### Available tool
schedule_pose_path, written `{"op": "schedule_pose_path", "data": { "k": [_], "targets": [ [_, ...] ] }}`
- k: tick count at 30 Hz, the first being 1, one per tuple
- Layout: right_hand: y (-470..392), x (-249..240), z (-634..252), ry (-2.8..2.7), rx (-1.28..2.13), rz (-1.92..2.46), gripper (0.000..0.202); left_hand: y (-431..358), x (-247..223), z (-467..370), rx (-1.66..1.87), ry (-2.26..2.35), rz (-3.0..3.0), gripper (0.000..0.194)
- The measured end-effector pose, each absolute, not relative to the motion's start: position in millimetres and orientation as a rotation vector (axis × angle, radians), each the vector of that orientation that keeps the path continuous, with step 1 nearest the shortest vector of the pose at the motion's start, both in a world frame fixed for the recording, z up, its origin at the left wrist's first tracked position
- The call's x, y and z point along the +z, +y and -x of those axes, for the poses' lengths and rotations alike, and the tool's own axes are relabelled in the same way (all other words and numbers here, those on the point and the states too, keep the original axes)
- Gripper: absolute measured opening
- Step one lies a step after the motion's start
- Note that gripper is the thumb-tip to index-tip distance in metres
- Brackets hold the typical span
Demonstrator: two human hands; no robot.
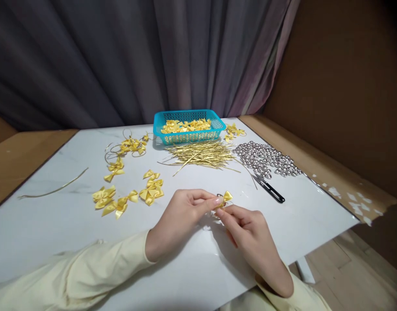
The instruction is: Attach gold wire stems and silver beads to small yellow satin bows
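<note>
Near the middle of the white table [185, 276], my left hand [188, 211] and my right hand [247, 226] meet, with fingertips pinched on one small yellow bow [228, 197]. Part of a silver piece [219, 195] shows beside the bow at my left fingertips; the rest is covered by the fingers. Loose yellow bows [151, 191] lie left of my hands. Beyond them spreads a pile of gold ties [201, 154]. Silver beads [266, 159] are heaped at the right, with black-handled snips [270, 189] just in front of them.
A blue basket [189, 138] of yellow bows stands at the back. Bows with looped ties [132, 146] lie left of it, and more bows [233, 131] lie right. One tie [56, 190] rests far left. Cardboard [334, 86] borders the right side; a curtain [136, 60] hangs behind.
</note>
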State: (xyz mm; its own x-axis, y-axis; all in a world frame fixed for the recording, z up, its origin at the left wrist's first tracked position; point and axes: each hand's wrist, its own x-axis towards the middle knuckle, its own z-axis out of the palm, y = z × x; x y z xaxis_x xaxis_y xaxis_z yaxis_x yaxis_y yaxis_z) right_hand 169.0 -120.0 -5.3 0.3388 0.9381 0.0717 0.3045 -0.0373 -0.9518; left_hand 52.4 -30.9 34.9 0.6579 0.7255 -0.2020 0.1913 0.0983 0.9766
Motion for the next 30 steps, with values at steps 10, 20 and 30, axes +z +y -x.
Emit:
{"op": "schedule_pose_path", "data": {
  "k": [10,20,30],
  "targets": [
    [-118.3,-4.0,-171.3,-1.116,0.750,1.528,0.030,-31.5,35.9,-50.9,0.444,0.817,-1.598,0.016],
    [-119.5,-1.0,-170.7,-1.072,0.767,1.540,0.029,-31.4,39.1,-52.4,0.461,0.852,-1.662,0.016],
    [-120.0,-1.2,-171.1,-1.072,0.758,1.520,0.027,-33.2,37.5,-49.1,0.484,0.848,-1.740,0.014]
  ]
}}
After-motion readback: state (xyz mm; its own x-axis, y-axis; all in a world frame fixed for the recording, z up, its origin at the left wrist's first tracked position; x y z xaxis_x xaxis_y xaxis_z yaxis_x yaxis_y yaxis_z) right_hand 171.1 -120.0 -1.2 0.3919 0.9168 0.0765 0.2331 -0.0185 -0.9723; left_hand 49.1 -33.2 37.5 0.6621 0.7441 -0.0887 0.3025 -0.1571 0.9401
